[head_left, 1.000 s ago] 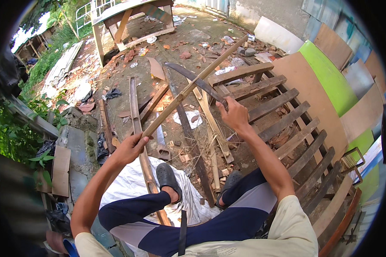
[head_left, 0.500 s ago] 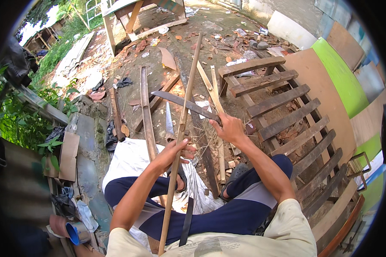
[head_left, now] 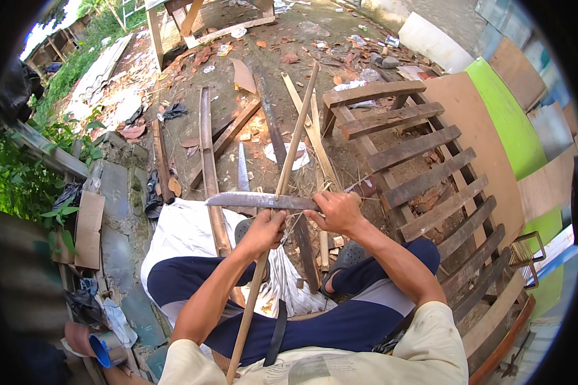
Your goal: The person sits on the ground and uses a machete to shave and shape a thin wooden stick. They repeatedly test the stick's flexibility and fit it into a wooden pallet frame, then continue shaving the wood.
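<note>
A long, narrow bamboo strip slants from my lap up and away over the ground in front of me. Closed around it is my left hand, in front of my knees. My right hand grips a machete, its handle mostly hidden by the fingers. The blade points left and lies across the strip, just beyond my left thumb and fingers. A white cloth sack is spread under my legs. Beside it on the left lies a split bamboo length, hollow side up.
A slatted wooden frame stands close on my right. Beyond my hands a handsaw, a dark plank and pale bamboo strips lie on the littered ground. A low block wall runs along the left.
The machete has come down nearer me, its blade now crossing the strip right by my left hand. My left fingers, looser before, have closed on the strip. The view has shifted slightly.
</note>
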A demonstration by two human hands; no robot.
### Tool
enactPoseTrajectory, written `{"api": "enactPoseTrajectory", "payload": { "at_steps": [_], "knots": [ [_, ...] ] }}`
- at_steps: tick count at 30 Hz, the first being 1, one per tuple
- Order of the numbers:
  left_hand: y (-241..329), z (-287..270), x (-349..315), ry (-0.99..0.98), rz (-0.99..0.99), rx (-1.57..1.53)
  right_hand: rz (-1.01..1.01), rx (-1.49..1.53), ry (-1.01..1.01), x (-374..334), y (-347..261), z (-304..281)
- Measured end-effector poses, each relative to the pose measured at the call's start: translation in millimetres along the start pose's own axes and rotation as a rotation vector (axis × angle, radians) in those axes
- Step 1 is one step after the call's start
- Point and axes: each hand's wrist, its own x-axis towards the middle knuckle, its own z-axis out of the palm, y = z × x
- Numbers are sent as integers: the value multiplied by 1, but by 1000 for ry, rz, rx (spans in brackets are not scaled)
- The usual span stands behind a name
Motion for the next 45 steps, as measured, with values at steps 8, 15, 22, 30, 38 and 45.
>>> {"api": "enactPoseTrajectory", "payload": {
  "at_steps": [8, 15, 22, 30, 38, 45],
  "knots": [
    [-6, -6, -18, -24, -26, -66, 224, -85, -145, 9, 47, 28],
    [-6, -22, -55, -40, -67, 38, 588, -162, -348, 60, 136, 3],
    [-30, -35, -93, -98, -63, 83, 854, -255, -298, 106, 208, -28],
    [-21, -43, -71, -1, -82, -3, 938, 153, -335, 82, 117, 3],
    [-16, -34, -43, -19, -16, 2, 313, 171, -375, 11, -50, -15],
    [-31, -26, -34, 77, 16, 112, 144, 122, -259, -4, -54, 2]
  ]
}}
